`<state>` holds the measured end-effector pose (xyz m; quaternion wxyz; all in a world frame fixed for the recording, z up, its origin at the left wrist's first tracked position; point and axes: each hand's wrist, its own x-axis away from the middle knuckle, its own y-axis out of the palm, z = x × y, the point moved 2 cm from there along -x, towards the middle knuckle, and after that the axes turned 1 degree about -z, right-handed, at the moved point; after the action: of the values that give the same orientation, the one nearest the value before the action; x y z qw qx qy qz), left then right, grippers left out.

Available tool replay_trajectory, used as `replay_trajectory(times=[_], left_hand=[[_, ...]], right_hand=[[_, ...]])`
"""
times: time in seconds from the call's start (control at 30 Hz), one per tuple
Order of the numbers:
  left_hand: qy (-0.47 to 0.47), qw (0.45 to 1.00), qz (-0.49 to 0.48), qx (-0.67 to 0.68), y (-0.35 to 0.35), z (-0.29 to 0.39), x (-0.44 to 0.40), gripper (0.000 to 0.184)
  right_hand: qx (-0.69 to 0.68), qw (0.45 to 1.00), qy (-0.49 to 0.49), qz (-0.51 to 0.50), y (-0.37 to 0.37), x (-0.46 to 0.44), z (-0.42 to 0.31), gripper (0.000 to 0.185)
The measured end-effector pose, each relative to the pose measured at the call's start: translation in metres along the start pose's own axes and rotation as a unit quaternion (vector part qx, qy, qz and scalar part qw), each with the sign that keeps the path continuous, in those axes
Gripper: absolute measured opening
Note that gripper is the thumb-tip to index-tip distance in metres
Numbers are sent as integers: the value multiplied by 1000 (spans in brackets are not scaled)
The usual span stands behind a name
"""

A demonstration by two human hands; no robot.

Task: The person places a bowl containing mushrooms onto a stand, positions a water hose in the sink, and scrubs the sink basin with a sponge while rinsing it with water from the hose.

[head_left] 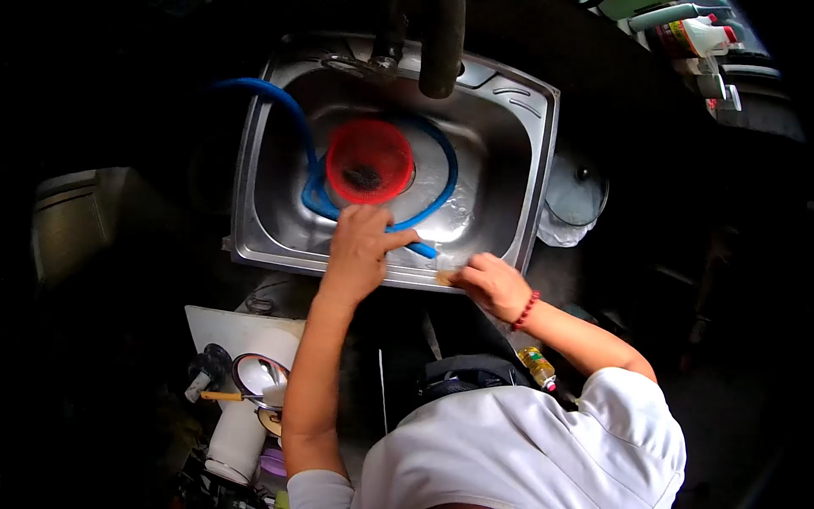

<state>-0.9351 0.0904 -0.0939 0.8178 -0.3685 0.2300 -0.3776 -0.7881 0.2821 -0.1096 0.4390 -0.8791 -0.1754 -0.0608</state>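
A blue hose (447, 187) enters from the left and loops inside the steel sink (500, 191). Near the sink's front rim, my left hand (363, 246) is closed around the hose, with its open end sticking out beside my fingers. Whitish water or blur shows just past that end. My right hand (492, 287), with a red bead bracelet at the wrist, is at the front rim to the right. Its fingers are pinched on a small tan piece (444, 277), too blurred to name. Beyond my left hand, a red strainer basket (370, 157) with dark matter inside sits within the hose loop.
A dark tap pipe (443, 51) hangs over the sink's back edge. A glass lid (577, 191) lies to the right. Bottles (699, 38) stand at the upper right, and an oil bottle (536, 365) is below. A pan (260, 377) and a white board (242, 331) are at lower left.
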Motion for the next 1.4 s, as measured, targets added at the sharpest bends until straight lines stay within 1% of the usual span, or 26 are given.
replay_trajectory(times=[0.03, 0.07, 0.17, 0.27, 0.3, 0.37, 0.4, 0.43, 0.5, 0.63, 0.73, 0.77, 0.8, 0.83, 0.9, 0.97, 1.03, 1.1, 1.13, 1.17, 1.23, 1.27, 1.3, 1.33, 1.37, 1.4], left_hand=[[5, 1000, -5, 10, 2, 5, -2, 33], [11, 999, -11, 30, 7, 9, -3, 40], [20, 998, -22, 53, 23, 24, -5, 40], [19, 998, -34, 42, 34, 36, -4, 39], [18, 999, -31, 36, 33, 35, -3, 39], [-11, 999, -29, 14, 30, 32, 2, 35], [-18, 1000, 10, -2, 25, 29, 4, 27], [-17, 1000, 6, -6, 19, 26, 7, 27], [-46, 998, 0, -35, 4, 18, 13, 27], [-55, 997, -4, -48, -6, 4, 27, 29], [-49, 998, 19, -43, 0, 3, 30, 29], [-59, 997, 27, -50, 5, 3, 31, 29], [-81, 995, 31, -57, 10, 3, 31, 29], [-114, 990, 38, -68, 12, 1, 36, 30], [-132, 986, 77, -66, 15, -5, 46, 29], [-126, 985, 70, -97, 18, -4, 52, 27], [-113, 987, 101, -48, 27, -4, 58, 25], [-107, 987, 110, -39, 29, 1, 57, 26], [-122, 986, 109, -32, 30, 5, 55, 24], [-141, 985, 98, -19, 32, 10, 54, 24], [-173, 979, 109, -23, 40, 17, 55, 26], [-174, 978, 114, -23, 41, 19, 55, 26], [-195, 972, 134, -10, 39, 20, 55, 27], [-215, 965, 153, 4, 37, 21, 53, 30], [-215, 964, 158, 3, 35, 23, 51, 30], [-226, 958, 175, 27, 32, 24, 49, 29]], right_hand=[[48, 998, 1, -48, -6, 10, 8, 20], [68, 997, -3, -39, -15, 19, 13, 19], [114, 993, 12, -17, -29, 34, 7, 19], [50, 996, 77, 8, -10, 31, 1, 26], [20, 998, 44, 47, 5, 25, 3, 24], [-27, 997, 51, 60, 29, 9, 7, 21], [-68, 995, 47, 62, 18, 0, -5, 19], [-73, 994, 45, 65, 15, -2, -5, 19], [-113, 984, -58, 128, 6, 0, -2, 17], [-73, 995, -12, 64, 4, 6, -1, 13], [-125, 986, -42, 105, 20, -18, -14, 13], [-144, 982, -58, 109, 24, -29, -19, 14], [-143, 983, -45, 104, 33, -39, -20, 15], [-149, 982, -76, 86, 36, -43, -24, 15], [-194, 971, -67, 119, 36, -44, -19, 13], [-179, 983, 7, 33, 36, -34, 1, 10], [-216, 975, 17, 52, 38, -20, 19, 10], [-116, 991, 67, 9, 20, -18, 15, 8], [-146, 989, 31, 16, 17, -19, 8, 8], [-50, 998, 0, 36, 25, -21, 13, 10], [-179, 981, -33, 70, 44, -27, 5, 15], [-145, 989, -11, 27, 40, -32, 3, 23], [-196, 980, 18, -23, 43, -36, 12, 27], [-254, 962, 81, -59, 41, -39, 20, 27], [-310, 935, 142, -97, 37, -43, 29, 28], [-419, 871, 221, -129, 33, -47, 38, 24]])
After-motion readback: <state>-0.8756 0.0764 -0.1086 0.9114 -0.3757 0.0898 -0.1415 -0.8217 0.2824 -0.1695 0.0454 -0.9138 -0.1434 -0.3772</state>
